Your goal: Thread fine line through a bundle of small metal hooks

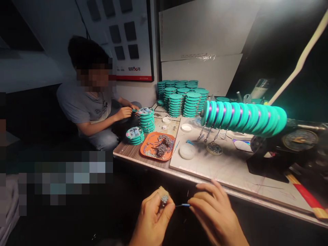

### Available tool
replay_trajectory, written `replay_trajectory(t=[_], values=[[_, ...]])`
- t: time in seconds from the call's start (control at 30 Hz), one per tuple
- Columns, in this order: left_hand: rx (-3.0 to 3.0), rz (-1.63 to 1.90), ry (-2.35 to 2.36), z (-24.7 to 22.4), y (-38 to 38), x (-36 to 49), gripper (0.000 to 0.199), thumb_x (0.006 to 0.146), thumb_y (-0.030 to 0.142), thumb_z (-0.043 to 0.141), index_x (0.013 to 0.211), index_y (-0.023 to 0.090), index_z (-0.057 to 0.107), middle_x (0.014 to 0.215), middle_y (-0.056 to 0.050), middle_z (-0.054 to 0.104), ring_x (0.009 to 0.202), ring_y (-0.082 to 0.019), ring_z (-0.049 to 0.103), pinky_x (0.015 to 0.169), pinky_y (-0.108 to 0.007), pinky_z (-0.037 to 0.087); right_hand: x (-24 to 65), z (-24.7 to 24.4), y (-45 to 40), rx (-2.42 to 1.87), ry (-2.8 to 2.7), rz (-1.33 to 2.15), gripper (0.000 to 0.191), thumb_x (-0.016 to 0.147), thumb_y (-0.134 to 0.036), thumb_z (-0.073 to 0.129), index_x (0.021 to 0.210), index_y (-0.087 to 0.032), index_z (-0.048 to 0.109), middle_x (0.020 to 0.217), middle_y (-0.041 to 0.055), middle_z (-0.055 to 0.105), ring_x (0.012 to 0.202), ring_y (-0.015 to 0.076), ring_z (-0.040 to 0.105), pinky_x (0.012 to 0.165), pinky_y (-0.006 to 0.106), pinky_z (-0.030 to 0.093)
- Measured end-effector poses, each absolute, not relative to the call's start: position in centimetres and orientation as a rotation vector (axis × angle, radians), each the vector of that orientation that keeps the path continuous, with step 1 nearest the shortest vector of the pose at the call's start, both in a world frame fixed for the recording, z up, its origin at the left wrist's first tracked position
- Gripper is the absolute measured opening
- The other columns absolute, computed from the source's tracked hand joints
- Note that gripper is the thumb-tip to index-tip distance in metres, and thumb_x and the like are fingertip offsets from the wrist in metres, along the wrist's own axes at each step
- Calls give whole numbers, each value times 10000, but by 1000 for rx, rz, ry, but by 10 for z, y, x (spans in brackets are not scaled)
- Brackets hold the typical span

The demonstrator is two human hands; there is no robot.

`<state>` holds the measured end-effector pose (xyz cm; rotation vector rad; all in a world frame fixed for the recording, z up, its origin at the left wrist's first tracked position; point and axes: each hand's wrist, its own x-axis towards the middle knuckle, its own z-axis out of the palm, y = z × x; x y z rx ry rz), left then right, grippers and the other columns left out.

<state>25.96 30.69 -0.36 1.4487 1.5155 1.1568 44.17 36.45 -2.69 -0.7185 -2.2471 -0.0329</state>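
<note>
Low in front of the bench edge, my left hand [153, 217] is closed around a bundle of small grey pieces [164, 199], with a tan scrap [162, 191] showing behind them. To its right, my right hand [215, 213] pinches a thin blue stick [186, 205] between thumb and forefinger. The stick's narrow dark end reaches to my left thumb; whether it touches the grey pieces cannot be seen. Above my hands, on the bench, an orange tray [143, 152] holds dark clumped bits and short blue pieces.
Teal spools [243, 118] sit in a row on a spindle above the bench board [220, 171]. Stacked teal spools [175, 104] stand behind. A small dish [214, 149] of grey bits and a white lid [187, 151] lie nearby. A co-worker [88, 102] sits left, hands by labelled spools [146, 119].
</note>
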Motion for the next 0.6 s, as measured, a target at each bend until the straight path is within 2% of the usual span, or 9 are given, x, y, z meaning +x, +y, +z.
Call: replay_trajectory(t=[0.07,0.13,0.23,0.3,0.37,0.47,0.53,0.6], values=[[1294,1199,1523,-6,307,258,268,827,380,470,655,174,471,628,25,397,580,-108,383,537,-203,330,456,-23,373,-797,-2273,-368,157,805,-159,476,900,-204,592,954,81,626,1016,295,480,869,490,304],[1160,1228,1513,-9,307,258,282,805,401,503,646,170,471,619,31,382,593,-108,369,566,-204,334,461,-19,376,-907,-2239,-504,210,800,-188,461,955,-185,603,1097,121,585,1017,315,486,788,459,368],[1074,1262,1431,-12,308,262,303,761,424,561,624,164,488,602,34,389,592,-106,364,573,-204,338,446,-12,367,-786,-2231,-189,314,818,-204,413,1099,-150,544,1166,116,554,1012,215,532,772,326,459],[1051,1304,1397,-12,308,265,316,739,436,586,610,158,508,596,30,411,598,-108,382,579,-204,343,430,-11,357,-660,-2223,49,290,840,-207,414,1104,-158,526,1067,77,614,964,154,572,767,240,485],[981,1319,1410,-11,307,268,322,721,444,607,612,151,530,594,29,426,576,-98,379,546,-199,327,420,-12,351,-650,-2181,240,197,861,-213,431,1021,-175,540,883,37,657,828,126,614,707,199,500],[811,1278,1405,-8,307,270,328,705,451,626,632,145,532,534,62,350,471,-60,262,440,-195,209,418,-19,347,-721,-2109,483,100,871,-183,435,870,-189,535,705,0,610,627,88,592,578,156,479],[724,1270,1331,-9,309,270,338,696,453,636,637,144,512,511,84,282,443,-45,184,422,-202,135,422,-24,347,-730,-2100,496,94,863,-156,442,832,-186,526,662,-8,574,572,79,563,537,154,456],[658,1280,1242,-11,312,271,341,683,460,647,702,145,519,505,93,293,434,-36,147,419,-200,109,423,-29,347,-733,-2086,411,95,859,-149,444,817,-182,523,637,-10,551,551,82,542,524,164,438]])
